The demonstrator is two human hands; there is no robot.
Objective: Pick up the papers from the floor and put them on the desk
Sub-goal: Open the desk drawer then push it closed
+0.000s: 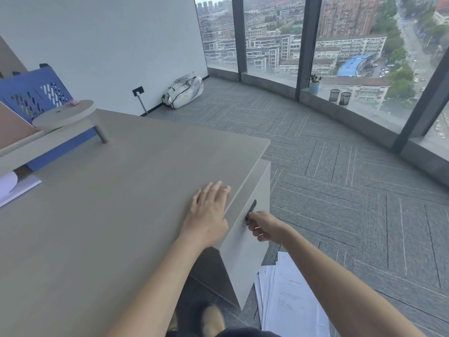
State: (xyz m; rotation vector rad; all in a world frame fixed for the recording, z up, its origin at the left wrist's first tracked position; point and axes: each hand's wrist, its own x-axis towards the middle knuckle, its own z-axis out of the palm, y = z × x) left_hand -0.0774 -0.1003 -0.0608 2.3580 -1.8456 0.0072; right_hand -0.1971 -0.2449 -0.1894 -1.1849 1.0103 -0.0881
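Left hand flat on desk; right hand curled at the cabinet lock.

The surface is pale grey-beige with faint wood grain. At 5 o'clock the papers are white with faint dark print. The carpet is grey with light stripes in a herringbone layout. At 9 o'clock a blue divider carries cut-out perforations. At 12 o'clock lies a white bag.

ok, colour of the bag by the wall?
White, with small red markings; the bag lies on the grey carpet against the wall, seen in the head view.
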